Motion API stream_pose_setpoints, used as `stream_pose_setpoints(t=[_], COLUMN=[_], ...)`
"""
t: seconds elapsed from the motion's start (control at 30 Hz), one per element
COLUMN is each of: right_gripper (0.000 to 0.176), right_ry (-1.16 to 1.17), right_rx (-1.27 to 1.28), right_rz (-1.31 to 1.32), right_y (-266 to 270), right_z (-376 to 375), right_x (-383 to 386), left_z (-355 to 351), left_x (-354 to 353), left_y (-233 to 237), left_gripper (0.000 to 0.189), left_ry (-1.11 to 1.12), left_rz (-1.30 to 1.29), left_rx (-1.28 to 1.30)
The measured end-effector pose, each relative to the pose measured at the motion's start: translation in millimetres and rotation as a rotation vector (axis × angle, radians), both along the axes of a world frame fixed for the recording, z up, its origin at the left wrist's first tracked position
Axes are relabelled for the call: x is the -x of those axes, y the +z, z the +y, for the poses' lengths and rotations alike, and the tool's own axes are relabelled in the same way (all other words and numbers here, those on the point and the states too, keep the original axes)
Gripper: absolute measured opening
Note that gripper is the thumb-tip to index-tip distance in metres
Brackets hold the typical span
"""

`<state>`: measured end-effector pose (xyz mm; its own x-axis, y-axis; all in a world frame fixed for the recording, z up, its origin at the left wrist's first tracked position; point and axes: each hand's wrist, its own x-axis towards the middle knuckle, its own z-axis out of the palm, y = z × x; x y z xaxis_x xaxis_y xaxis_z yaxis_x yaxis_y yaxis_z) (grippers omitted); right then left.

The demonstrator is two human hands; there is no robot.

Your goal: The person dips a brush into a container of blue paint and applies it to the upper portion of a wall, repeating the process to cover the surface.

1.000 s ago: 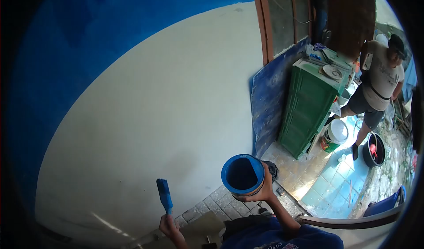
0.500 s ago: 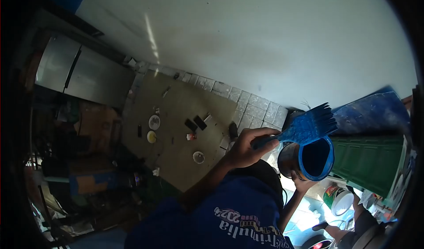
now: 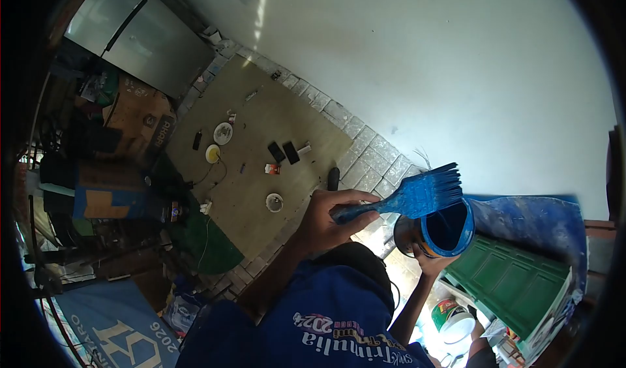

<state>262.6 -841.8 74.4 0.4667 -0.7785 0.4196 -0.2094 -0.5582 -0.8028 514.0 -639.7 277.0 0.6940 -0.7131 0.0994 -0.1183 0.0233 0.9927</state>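
Observation:
My left hand (image 3: 331, 216) is closed around the handle of a wide paintbrush (image 3: 417, 195). The brush is coated in blue paint, and its bristles point right, just above the mouth of a paint can (image 3: 464, 232). Blue paint covers the can's rim and inside; the can tilts toward the right. Beneath it, my right hand (image 3: 432, 261) grips the can's side, with some fingers hidden behind it. A thin dark strand or drip seems to hang from the bristles into the can.
A pale wall (image 3: 456, 74) rises ahead. On the floor mat (image 3: 254, 113) lie phones, small dishes and a cord. A fridge (image 3: 147, 35) and cardboard boxes (image 3: 140, 117) stand left. Right are a green panelled piece (image 3: 508, 283), a blue sheet (image 3: 541, 228) and a white-lidded tub (image 3: 456, 325) near another person's limb.
My view has turned, so the mat and wall appear shifted and rotated. Both hands, brush and can sit farther left in view; the brush remains over the can's mouth.

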Motion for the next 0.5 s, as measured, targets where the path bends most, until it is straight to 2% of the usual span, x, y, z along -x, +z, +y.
stream_pose_setpoints(t=[0.03,0.1,0.17,0.2,0.3,0.37,0.5], right_gripper=[0.134,0.130,0.128,0.127,0.129,0.132,0.121], right_ry=[0.008,0.092,0.128,0.139,0.145,0.086,0.064], right_rx=[0.030,-0.141,-0.151,-0.121,-0.015,-0.098,-0.001], right_rz=[-0.026,-0.077,-0.141,-0.180,-0.216,-0.248,-0.303], right_y=[3,49,82,93,111,108,99], right_z=[-2,13,21,23,29,34,27], right_x=[-9,-45,-71,-80,-92,-89,-88], left_z=[5,10,17,18,19,12,-11], left_x=[-1,-3,-10,-13,-21,-25,-30], left_y=[3,13,27,34,54,66,82], left_gripper=[0.024,0.023,0.022,0.021,0.020,0.019,0.018], left_ry=[-0.012,0.051,0.067,0.062,0.000,-0.037,-0.188], left_rz=[0.000,0.043,-0.134,-0.144,-0.225,-0.302,-0.401], left_rx=[0.005,0.000,-0.033,-0.048,-0.097,-0.138,-0.226])
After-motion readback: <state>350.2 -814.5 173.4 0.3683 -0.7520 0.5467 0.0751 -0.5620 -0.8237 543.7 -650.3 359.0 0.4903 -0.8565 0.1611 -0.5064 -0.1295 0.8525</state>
